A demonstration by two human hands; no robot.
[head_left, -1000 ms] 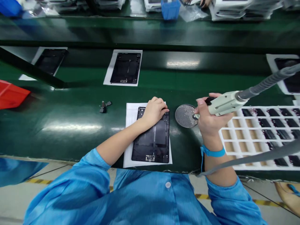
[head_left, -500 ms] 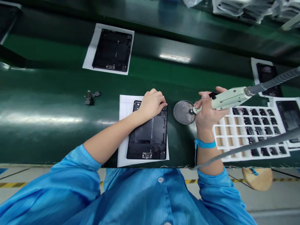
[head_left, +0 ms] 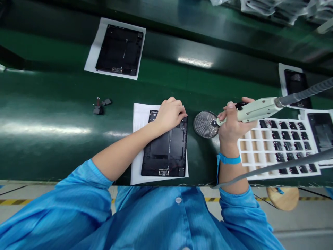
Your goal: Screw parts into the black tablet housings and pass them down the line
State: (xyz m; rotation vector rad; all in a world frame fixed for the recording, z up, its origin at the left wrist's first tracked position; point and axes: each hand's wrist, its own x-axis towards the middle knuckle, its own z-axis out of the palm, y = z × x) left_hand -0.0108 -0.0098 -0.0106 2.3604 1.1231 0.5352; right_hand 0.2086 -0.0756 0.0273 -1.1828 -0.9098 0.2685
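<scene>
The green tabletop runs across my whole view, and I take everything from the black tablet housing lying on a white sheet right in front of my chest. Well left of it sit a few small black parts, one with a red tip, and further out on the tabletop, up and left of the housing, lies a second black housing on its own white sheet. My left hand is on the housing's upper right area, its fingers curled over toward the right edge, holding it in place. Just right of the housing is a round perforated metal disc. Beside that, my right hand has its fingers wrapped closed around a pale electric screwdriver, with the bit at the disc's right edge, though I cannot tell whether it touches. A blue wrist strap circles that wrist. Further right of the housing lies a white compartment tray holding small black parts in its upper rows.
</scene>
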